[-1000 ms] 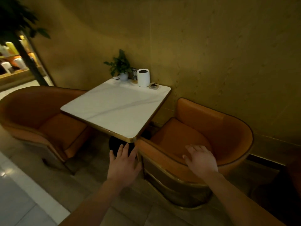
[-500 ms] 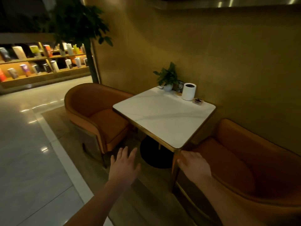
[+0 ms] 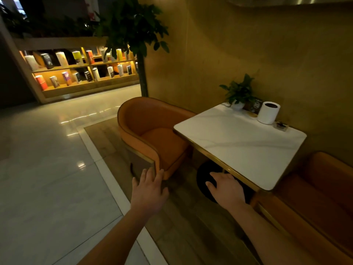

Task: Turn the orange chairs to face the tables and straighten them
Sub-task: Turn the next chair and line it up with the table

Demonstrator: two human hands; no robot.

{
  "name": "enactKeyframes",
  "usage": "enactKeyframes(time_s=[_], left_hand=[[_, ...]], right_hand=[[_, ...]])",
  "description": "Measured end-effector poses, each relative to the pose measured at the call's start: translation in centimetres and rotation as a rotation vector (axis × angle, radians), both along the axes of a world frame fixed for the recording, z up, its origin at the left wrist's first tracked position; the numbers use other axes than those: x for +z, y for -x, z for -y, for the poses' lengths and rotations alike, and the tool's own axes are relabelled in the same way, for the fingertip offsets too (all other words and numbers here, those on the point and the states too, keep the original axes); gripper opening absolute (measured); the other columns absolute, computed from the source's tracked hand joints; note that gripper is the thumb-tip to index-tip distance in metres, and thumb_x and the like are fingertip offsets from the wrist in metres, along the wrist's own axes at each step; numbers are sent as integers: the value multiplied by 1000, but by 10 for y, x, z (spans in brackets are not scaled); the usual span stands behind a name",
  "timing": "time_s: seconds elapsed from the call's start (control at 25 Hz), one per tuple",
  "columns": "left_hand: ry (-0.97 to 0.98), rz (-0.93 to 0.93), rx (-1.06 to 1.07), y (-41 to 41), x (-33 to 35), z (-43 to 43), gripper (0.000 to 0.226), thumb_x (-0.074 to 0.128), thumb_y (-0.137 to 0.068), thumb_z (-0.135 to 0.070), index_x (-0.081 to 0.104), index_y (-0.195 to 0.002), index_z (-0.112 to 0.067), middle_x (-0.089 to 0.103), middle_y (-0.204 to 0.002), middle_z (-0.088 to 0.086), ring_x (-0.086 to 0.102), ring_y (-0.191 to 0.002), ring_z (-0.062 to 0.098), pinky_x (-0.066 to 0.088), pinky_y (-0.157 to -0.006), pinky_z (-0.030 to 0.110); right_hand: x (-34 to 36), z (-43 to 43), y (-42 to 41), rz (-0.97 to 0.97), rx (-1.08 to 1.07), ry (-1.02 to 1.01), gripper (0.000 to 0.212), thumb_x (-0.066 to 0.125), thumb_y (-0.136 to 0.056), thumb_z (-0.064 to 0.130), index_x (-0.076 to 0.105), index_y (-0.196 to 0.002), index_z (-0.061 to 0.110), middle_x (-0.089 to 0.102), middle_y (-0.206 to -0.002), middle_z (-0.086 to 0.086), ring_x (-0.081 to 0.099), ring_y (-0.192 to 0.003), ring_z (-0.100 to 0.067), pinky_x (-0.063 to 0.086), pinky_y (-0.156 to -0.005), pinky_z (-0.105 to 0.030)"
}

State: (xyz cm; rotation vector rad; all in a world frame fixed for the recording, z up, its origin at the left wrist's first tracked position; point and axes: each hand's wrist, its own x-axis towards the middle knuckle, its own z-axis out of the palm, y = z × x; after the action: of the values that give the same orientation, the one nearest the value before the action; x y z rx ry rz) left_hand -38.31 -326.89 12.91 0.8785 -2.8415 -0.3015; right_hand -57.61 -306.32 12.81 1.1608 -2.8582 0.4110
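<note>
I've got left hand fingers spread, empty, by far orange chair, perhaps touching; right hand flat, empty, below white table

A small potted plant stands near a white canister; a lit bookshelf lies beyond.

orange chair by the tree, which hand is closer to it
Left. The left hand hovers open beside the front corner of the chair; the right hand is off to the side, over the black table base.
</note>
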Motion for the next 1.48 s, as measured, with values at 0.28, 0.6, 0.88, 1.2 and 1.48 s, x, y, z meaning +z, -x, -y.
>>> enactKeyframes(time_s=[0.28,0.6,0.88,1.2,1.48], left_hand=[[12,39,61,21,-13,112,71,38,-99,-60,11,-158,-34,13,-168,8,2,-155,30,8,-122,62],[6,96,152,82,-19,261,70,34,-100,-60,10,-159,-32,10,-168,8,0,-155,29,6,-123,60],[14,106,132,104,-26,402,69,32,-101,-60,9,-159,-32,9,-169,9,1,-155,29,7,-123,60],[41,159,-136,119,-32,585,71,30,-97,-59,7,-158,-34,12,-168,10,3,-154,31,8,-121,63],[14,165,-331,171,-48,683,79,7,-83,-71,2,-155,-39,12,-167,8,8,-153,33,7,-119,66]], right_hand=[[-16,141,35,14,66,36,53,42,-98,56,50,-141,25,58,-137,4,49,-127,-18,49,-95,-36],[-34,307,105,54,142,3,51,41,-98,57,51,-139,28,59,-135,7,51,-123,-15,49,-92,-33],[-46,435,132,64,122,-41,53,39,-97,59,48,-141,30,56,-138,8,49,-125,-14,47,-93,-33],[-62,572,99,72,-49,-122,54,34,-99,58,45,-143,29,56,-137,5,49,-123,-15,45,-94,-32],[-73,644,105,170,-259,-137,51,35,-100,56,44,-144,30,52,-142,4,42,-133,-19,42,-102,-37]])
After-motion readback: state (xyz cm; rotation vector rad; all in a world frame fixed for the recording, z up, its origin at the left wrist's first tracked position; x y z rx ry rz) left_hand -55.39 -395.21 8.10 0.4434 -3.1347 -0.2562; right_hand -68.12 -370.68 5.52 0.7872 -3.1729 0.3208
